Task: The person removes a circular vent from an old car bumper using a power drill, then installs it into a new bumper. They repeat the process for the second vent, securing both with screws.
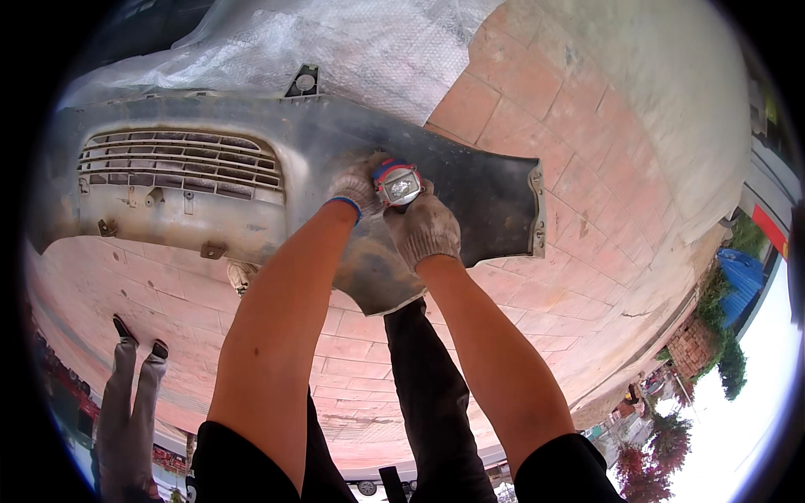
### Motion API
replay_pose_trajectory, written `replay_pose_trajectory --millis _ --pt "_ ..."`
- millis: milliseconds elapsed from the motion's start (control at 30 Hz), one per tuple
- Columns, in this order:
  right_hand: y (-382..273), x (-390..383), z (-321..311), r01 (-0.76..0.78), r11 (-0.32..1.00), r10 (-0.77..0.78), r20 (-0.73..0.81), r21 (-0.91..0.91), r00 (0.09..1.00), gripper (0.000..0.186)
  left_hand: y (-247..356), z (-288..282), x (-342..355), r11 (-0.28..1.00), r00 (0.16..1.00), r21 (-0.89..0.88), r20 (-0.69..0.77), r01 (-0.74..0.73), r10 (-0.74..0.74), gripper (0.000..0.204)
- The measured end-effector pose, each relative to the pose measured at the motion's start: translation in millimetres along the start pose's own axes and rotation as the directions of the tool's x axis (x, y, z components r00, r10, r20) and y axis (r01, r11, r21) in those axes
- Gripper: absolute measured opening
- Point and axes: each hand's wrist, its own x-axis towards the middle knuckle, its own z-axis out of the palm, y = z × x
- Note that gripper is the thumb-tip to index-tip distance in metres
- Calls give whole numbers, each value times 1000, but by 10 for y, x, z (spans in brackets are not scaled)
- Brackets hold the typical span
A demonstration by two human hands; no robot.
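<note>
- Object (402,185), silver-faced with a red-and-blue rim, is sitting just toward twelve o'clock from the centre, over the dark car panel (486,201); whether it is touching the panel, I cannot tell
- Gloved left hand (355,184) is grasping its nine o'clock side
- Gloved right hand (426,226) is gripping it from five o'clock
- Slatted grille (180,163) is showing at ten o'clock, bubble wrap (369,50) is lying toward twelve
- Another person's legs (147,386) are standing at eight
</note>
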Motion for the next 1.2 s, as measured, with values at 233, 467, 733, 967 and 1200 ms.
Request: replay_pose_trajectory --millis 233,467,733,967,1200 --pt "8 -82 18 84 993 -81 37 -88 996 59 -155 -1 76 996 996 35 -35 -78 79 62" --pt "-18 -120 58 134 984 -132 26 -115 991 64 -339 187 133 982 985 178 -141 -70 95 39" --pt "-3 -168 96 126 983 -128 -6 -136 992 64 -183 155 39 997 993 72 -108 -39 46 36" --pt "5 -222 124 138 986 -138 2 -93 990 70 -395 261 26 925 944 298 -157 -236 291 29" --pt "198 -563 76 124 992 -126 -55 -34 991 80 -128 47 -70 922 961 321 -96 -215 258 37"
